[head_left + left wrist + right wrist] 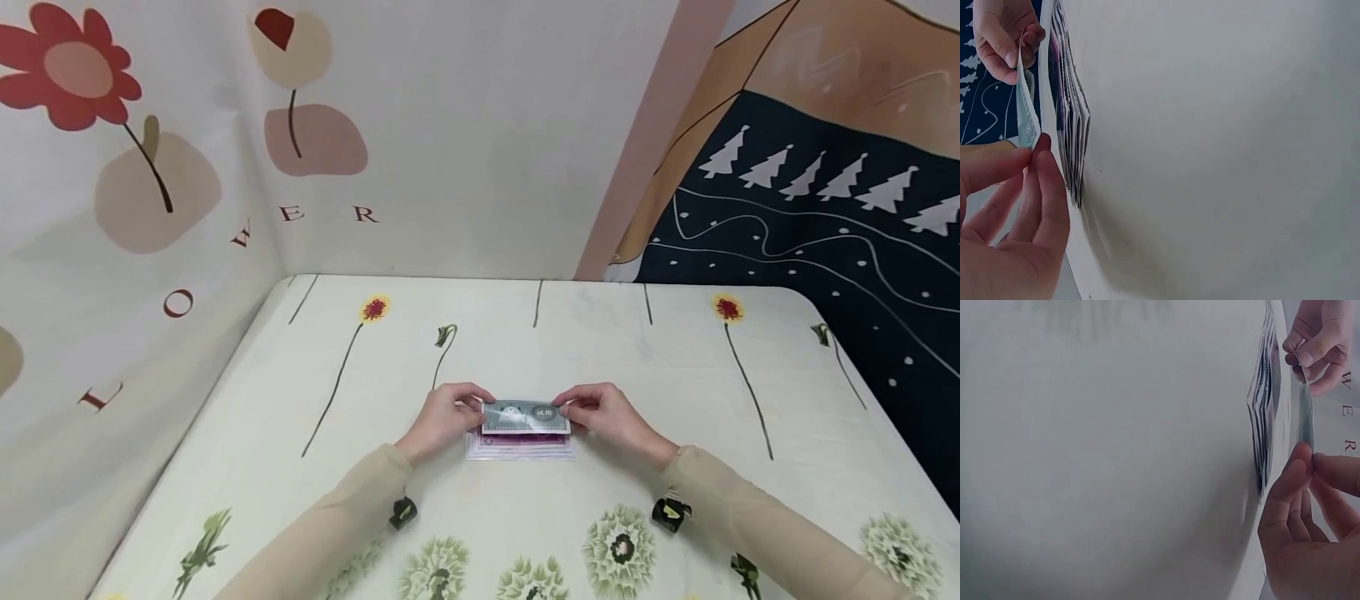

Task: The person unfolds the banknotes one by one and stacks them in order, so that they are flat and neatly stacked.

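A teal-grey banknote is held level by its two ends, a little above a loose stack of paper notes on the table. My left hand pinches its left end between thumb and fingers; the left wrist view shows the note's edge there. With thumb and fingertips, my right hand pinches the right end. Purple shows on the stack's top note, partly hidden under the held one. From the side, in the right wrist view, the stacked notes look slightly bent and fanned apart.
The table is covered by a white cloth printed with flowers. A white flower-patterned curtain hangs behind and at the left; a dark blue fabric with white trees hangs at the right. Dark wrist cameras sit below both forearms.
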